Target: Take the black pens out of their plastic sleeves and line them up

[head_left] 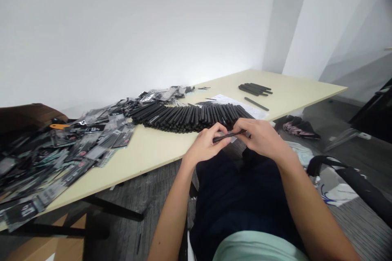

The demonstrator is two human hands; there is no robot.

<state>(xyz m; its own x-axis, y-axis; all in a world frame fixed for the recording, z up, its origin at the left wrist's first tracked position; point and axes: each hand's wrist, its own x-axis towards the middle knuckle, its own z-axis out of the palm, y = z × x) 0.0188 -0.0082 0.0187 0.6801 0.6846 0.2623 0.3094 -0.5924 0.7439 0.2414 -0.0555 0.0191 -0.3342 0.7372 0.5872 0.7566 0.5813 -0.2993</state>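
A slim dark stick-shaped piece [226, 136] lies between both hands, held level above my lap at the table's front edge. My left hand [206, 143] pinches its left end between thumb and fingers. At the other end, the fingers of my right hand [259, 135] close around it and hide its tip. Just beyond the hands, a long row of similar black sticks [183, 118] is packed side by side on the table. A white paper sheet [225, 98] shows partly behind that row.
Clear plastic packets [101, 134] with black labels heap over the table's left side, an orange-handled tool [59, 126] among them. Several black sticks [254, 88] lie at the right back, one loose stick [256, 103] nearer. A cardboard box [70, 240] sits below; a chair armrest [352, 179] stands right.
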